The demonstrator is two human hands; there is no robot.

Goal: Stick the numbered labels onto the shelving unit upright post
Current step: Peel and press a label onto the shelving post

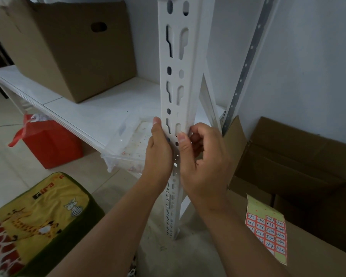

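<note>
Head view: the white perforated metal upright post (175, 76) stands vertical. The left hand (158, 150) lies flat against its left edge, fingers straight; the right hand (204, 156) curls round its right edge, thumb pressing the face. A label sheet (267, 228) with handwritten codes like "5-2-2" lies on a cardboard box (308, 196) at right.

- Both bare forearms reached up and forward from the bottom of the view, converging toward the middle.
- The left hand (158, 150) was raised with its back toward the camera, fingers straight and close together, thumb pointing up along the left edge of the upright post (175, 76), pressed flat against it.
- The right hand (203, 156) sat just beside it on the post's right side, fingers curled inward, thumb laid forward against the post's face.
- What the right fingertips pinched, if anything, could not be made out.
- The two hands nearly touched.
</note>
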